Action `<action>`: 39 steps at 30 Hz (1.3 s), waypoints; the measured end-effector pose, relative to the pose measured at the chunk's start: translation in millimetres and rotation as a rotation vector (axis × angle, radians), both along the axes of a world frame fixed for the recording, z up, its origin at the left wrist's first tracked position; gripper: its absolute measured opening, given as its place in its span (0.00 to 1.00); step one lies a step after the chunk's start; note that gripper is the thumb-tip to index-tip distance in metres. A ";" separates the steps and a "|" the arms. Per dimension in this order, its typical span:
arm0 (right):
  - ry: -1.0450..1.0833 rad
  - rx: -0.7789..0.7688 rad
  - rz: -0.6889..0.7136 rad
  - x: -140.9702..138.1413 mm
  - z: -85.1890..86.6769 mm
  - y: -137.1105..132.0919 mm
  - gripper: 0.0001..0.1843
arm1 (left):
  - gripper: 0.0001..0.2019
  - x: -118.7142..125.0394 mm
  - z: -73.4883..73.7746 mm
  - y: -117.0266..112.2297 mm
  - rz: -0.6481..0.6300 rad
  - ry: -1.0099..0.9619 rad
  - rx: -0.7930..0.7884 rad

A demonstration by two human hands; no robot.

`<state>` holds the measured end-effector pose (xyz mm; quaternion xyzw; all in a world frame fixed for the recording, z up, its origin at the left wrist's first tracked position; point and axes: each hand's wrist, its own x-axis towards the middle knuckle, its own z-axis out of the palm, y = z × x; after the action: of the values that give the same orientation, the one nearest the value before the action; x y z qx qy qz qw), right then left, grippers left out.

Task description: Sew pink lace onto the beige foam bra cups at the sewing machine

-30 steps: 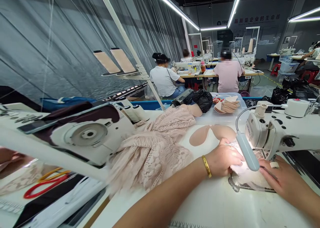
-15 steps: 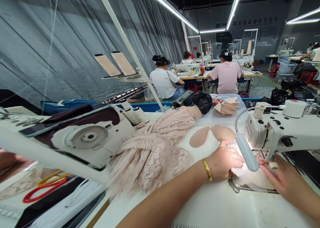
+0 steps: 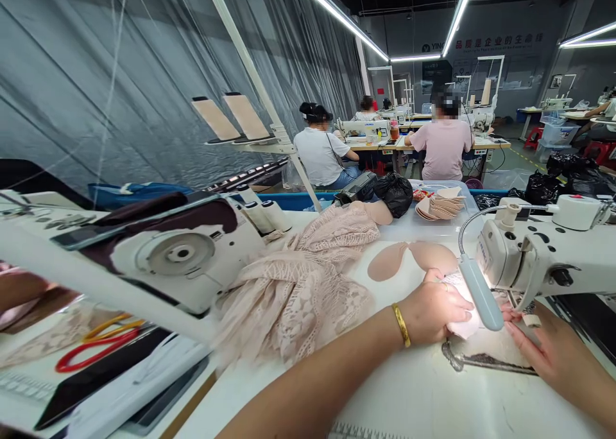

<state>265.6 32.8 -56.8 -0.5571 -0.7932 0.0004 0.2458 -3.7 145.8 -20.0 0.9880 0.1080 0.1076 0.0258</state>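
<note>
Firstly, left hand (image 3: 433, 307): fingers curled and closed on the near edge of a pale fabric piece (image 3: 466, 328), pinning it to the table (image 3: 409, 400) under the lamp. A gold bangle (image 3: 401, 324) sits on the wrist.

Next, right hand (image 3: 553, 355): laid open and flat, fingers stretched toward the needle area, resting on the far side of the same piece and gripping nothing.

Pale fabric piece: lies on the machine bed between the two hands, over the metal needle plate (image 3: 481, 361), brightly lit. Its part beneath the machine head is hidden.

Lamp (image 3: 481, 291): grey, on a flexible neck, slanting down across the left fingertips.

Sewing machine (image 3: 543, 259): white, head just above the right hand.

Moulded cups (image 3: 409, 259): a beige pair lying flat just beyond the left hand.

Lace heap (image 3: 298, 278): pinkish lace piled left of the left forearm, running back toward the far edge of the table.

Stack of cups (image 3: 440, 205): beige, at the far edge of the table, beside a black bag (image 3: 394, 192).

Second machine (image 3: 178, 256): white, tilted, at the left, near two thread cones (image 3: 231, 115) on a stand.

Scissors (image 3: 91, 355): red and yellow handles, lower left.

Two seated people, one in a white top (image 3: 320, 153) and one in a pink top (image 3: 443, 147), backs turned, at machines well beyond.
</note>
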 end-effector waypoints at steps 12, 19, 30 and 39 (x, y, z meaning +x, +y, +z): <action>-0.029 -0.080 0.135 -8.0 5.7 -5.5 0.12 | 0.05 -3.1 -3.1 -10.0 -0.008 -0.024 0.160; -0.048 -0.209 0.282 -22.4 22.8 -11.5 0.11 | 0.08 -4.4 -1.4 -33.2 -0.068 -0.082 0.201; -0.011 -0.127 0.185 -16.6 2.4 0.1 0.14 | 0.10 5.9 -7.3 -35.0 0.007 -0.074 0.263; -0.053 -0.130 0.034 -14.0 -10.7 6.9 0.18 | 0.09 14.3 -6.9 -11.5 0.091 -0.044 0.193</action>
<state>251.5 39.7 -67.5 -0.5580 -0.8072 0.0414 0.1878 10.6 134.3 -26.9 0.9773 0.1412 0.1403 -0.0720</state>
